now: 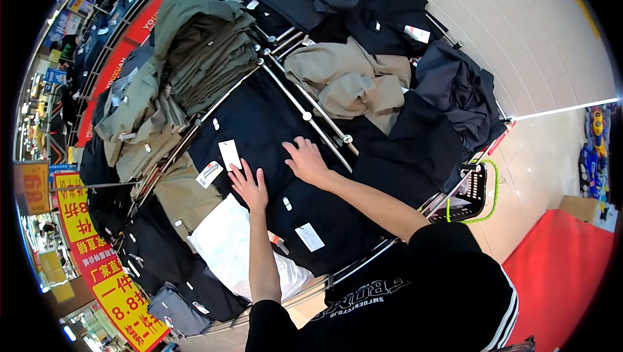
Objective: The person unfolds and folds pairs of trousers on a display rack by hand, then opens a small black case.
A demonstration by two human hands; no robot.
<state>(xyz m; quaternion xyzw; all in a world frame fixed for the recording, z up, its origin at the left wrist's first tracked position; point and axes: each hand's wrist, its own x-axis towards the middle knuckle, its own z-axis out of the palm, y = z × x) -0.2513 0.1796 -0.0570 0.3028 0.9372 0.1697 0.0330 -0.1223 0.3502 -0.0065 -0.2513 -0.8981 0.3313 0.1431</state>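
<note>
Dark folded trousers (259, 115) lie in a pile in the middle of a metal display rack. My left hand (248, 190) rests on them with fingers spread, its fingertips by a white hang tag (230, 155). A second tag (208, 174) with a printed label lies just left of it. On the same dark cloth, further right, my right hand (306, 159) lies palm down with fingers slightly bent and apart, holding nothing. A white plastic bag (224, 238) sits below my left hand, partly behind my forearm. Another white tag (309, 237) lies on the nearer dark trousers.
Chrome rails (307, 116) divide the rack. Olive trousers (207, 60) are stacked at upper left, and crumpled khaki trousers (350, 79) lie beyond the rails. A black basket with a green rim (496, 190) stands on the floor at right. Yellow and red sale signs (123, 300) hang at left.
</note>
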